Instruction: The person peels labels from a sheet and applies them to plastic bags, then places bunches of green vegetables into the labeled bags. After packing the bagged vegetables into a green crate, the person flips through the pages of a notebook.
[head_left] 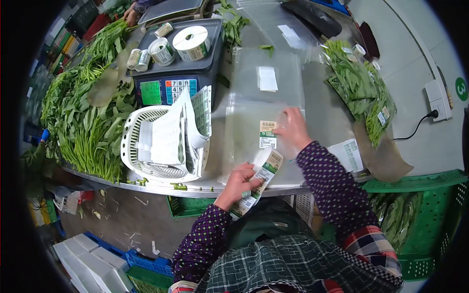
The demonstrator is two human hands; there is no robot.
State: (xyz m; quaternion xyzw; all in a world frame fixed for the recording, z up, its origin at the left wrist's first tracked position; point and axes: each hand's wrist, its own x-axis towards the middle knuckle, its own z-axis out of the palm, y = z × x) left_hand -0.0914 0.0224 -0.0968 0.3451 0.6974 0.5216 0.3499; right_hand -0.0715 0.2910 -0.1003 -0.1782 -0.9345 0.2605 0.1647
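I see the left hand (238, 186) angled up toward one o'clock, thumb and fingers pinching a label strip (272, 161). The right hand (294, 128) points toward ten o'clock, fingers curled — tips against a label (267, 142) lying on the clear bag (241, 128), at the strip's twelve o'clock — though I can't tell whether it grips.

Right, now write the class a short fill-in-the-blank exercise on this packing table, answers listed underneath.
1. The label strip is held in the person's ____ hand.
2. The label at the fingertips of the right hand has a ____ band across its middle.
3. The plastic basket holding papers is ____ in colour.
4. In this view, the digital scale stands to the ____ of the loose greens.

Missing words: left; green; white; right.
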